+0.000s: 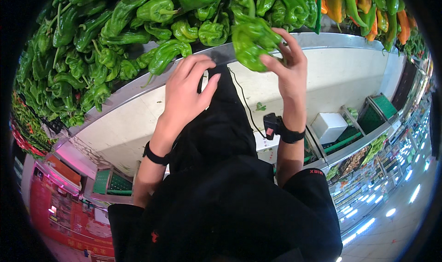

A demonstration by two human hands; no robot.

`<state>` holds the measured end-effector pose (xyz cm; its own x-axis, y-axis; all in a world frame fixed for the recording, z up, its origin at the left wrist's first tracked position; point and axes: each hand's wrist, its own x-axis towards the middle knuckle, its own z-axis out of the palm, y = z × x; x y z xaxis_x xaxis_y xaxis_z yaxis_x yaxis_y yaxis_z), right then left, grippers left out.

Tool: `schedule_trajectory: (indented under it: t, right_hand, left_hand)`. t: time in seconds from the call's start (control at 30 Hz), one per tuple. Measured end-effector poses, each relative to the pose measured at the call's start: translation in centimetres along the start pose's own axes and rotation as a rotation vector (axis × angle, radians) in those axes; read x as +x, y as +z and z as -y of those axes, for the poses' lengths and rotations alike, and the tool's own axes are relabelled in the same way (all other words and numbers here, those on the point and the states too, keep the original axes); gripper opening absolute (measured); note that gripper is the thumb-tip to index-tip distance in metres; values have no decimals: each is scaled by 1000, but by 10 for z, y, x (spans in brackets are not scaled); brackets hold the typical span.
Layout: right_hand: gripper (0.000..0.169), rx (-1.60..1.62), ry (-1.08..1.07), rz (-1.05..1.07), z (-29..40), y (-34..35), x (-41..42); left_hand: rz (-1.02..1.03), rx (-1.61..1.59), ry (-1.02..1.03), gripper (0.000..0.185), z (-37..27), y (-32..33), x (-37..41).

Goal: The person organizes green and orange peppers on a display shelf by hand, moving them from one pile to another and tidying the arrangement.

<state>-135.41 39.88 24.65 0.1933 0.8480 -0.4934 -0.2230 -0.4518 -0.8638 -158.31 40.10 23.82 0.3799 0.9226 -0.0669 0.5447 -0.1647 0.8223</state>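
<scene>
Between the thumb and fingers of my right hand point(290, 58) is a green pepper point(250, 44), held just over the metal edge of the vegetable stand. Another green pepper may lie behind its upper part; the overlap hides this. My left hand point(191, 84) is at the same metal edge point(224, 54), fingers bent and apart, with nothing in it. Beside its fingertips, a curved green pepper point(169, 54) rests at the front of the pile of green peppers point(121, 23). Black bands circle both wrists, and a small black device sits at the right one.
A green divider point(318, 10) separates the pile from orange and green peppers point(366, 10) at upper right. Below right are a white foam box point(328, 127) and green crates point(385, 106). A black cable point(243, 92) hangs near my legs.
</scene>
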Motion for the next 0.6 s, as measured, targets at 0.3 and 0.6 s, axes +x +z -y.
schedule_trajectory:
  t: [0.3, 0.6]
  right_hand:
    - [77, 509, 39, 99, -25, -70, -12]
    - [70, 1187, 26, 122, -25, -100, -13]
  left_hand:
    - [59, -109, -145, 37, 3, 25, 44]
    - [86, -113, -143, 34, 3, 23, 47]
